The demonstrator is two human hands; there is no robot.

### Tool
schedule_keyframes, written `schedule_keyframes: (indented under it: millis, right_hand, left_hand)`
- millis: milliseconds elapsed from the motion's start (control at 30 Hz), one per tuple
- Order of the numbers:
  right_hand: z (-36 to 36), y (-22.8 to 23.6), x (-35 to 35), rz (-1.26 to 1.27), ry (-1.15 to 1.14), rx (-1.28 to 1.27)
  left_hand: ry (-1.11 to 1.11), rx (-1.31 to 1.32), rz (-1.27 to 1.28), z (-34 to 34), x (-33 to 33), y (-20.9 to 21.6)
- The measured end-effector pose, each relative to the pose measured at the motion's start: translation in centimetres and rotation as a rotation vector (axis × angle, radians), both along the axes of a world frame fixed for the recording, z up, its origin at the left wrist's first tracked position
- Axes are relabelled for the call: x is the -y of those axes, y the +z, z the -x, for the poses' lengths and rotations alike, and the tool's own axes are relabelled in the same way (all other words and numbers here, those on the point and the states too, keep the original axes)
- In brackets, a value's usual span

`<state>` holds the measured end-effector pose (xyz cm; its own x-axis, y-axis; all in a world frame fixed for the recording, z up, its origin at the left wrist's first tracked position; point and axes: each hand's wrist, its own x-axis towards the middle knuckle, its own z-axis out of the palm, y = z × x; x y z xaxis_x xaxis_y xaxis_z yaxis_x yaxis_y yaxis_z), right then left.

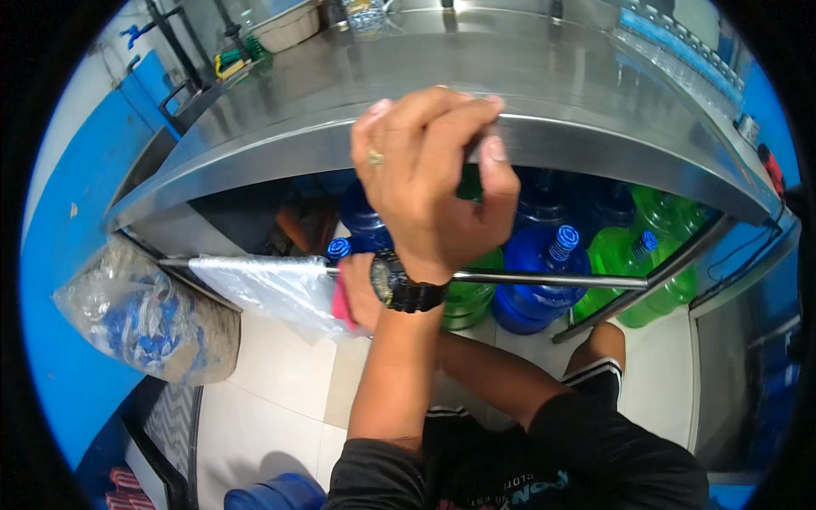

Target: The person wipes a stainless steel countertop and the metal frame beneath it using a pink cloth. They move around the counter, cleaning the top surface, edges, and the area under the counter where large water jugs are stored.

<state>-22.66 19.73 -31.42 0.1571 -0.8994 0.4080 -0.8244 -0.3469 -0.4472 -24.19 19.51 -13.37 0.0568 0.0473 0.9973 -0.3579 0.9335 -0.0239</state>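
My left hand (pixel 429 166), with a ring and a black watch (pixel 398 282), is raised at the front edge of the steel counter (pixel 612 140). Its fingers bend loosely and its thumb stands apart, with nothing seen in it; whether it rests on the edge I cannot tell. Below, my right hand (pixel 364 291) reaches across under the left forearm. It is closed on a pink cloth (pixel 342 299) against the horizontal steel bar (pixel 544 277). The watch and left wrist hide part of that hand. Clear plastic sheeting (pixel 263 289) hangs over the bar beside the cloth.
Blue water jugs (pixel 531 293) and green jugs (pixel 633 246) stand under the counter. A clear bag of blue pieces (pixel 157 327) sits at the left by the wall. Another blue jug (pixel 276 493) is near the lower edge. Packed bottles (pixel 680 55) and a basin (pixel 287 27) are on top.
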Motion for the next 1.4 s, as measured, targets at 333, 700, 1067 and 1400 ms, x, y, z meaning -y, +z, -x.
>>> schedule_keyframes:
  millis: [333,700,1067,1400]
  right_hand:
    - [11.5,-2.0,-6.4,0.043,-0.185,-0.34]
    - [26.0,-1.6,-16.7,0.346,-0.672,-0.317]
    - [0.1,-4.1,2.9,0.219,-0.209,-0.178]
    - [20.7,-0.6,-11.1,0.142,-0.199,-0.393]
  left_hand:
    - [-0.029,0.089,0.031,-0.6,0.9,0.0]
    - [-0.04,0.097,-0.003,-0.5,0.3,-0.1]
    - [-0.014,0.019,0.003,0.0,0.9,-0.4]
    - [-0.019,0.132,0.038,-0.5,1.1,-0.3]
